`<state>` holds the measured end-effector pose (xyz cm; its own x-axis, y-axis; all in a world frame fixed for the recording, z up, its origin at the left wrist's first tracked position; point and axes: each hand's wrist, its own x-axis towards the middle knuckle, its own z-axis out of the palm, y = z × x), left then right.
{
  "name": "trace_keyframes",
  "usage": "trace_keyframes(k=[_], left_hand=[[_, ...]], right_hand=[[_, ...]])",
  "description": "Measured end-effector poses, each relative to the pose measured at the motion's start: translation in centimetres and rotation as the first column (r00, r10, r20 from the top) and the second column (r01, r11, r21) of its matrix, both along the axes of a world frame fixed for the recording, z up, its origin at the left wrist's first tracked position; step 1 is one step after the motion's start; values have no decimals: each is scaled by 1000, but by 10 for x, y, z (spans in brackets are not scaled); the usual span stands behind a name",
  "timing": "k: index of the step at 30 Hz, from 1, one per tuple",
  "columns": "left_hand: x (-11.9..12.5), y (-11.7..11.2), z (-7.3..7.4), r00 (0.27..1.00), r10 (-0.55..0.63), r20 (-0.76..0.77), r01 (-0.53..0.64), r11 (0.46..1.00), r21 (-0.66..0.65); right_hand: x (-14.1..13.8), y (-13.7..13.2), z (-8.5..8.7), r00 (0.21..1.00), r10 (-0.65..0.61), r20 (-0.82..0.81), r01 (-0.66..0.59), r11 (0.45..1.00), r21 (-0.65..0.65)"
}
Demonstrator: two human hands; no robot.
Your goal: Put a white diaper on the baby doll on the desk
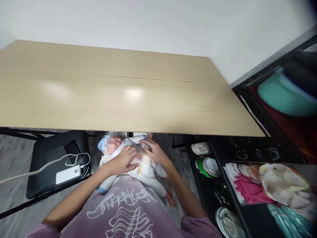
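A small figure (148,180), a person or a lifelike doll, I cannot tell which, lies on its back across my lap. It wears white clothes with blue cuffs and a light blue cap; its head is to the left, its bare feet to the right. My left hand (126,159) rests on the front of the body, fingers stretched out. Across the figure's other side, my right hand (155,152) lies with fingers extended and thumb apart, touching the clothes near the chest. Whatever is under my palms is hidden.
A wooden table (123,105) stands just in front, its near edge above the figure. On the black stool (42,165) at left lie a white power bank (68,174) with a cable and a dark phone (72,152). Shelves at right hold a teal basin (284,94), cans and bags.
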<state>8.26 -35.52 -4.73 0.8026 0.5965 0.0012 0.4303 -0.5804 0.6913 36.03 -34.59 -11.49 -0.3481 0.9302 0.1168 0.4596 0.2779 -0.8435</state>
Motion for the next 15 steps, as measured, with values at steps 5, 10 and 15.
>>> trace_keyframes(k=[5,10,15], left_hand=[[1,-1,-3,1000,12,9,-12,1000,-15],[-5,-7,-5,996,26,87,-23,999,-33],[-5,-13,-7,990,64,126,-54,995,-80]], right_hand=[[-16,-11,24,976,202,84,-206,977,54],[-20,-17,33,966,207,156,-228,965,132],[-25,-20,32,958,201,204,-235,959,158]])
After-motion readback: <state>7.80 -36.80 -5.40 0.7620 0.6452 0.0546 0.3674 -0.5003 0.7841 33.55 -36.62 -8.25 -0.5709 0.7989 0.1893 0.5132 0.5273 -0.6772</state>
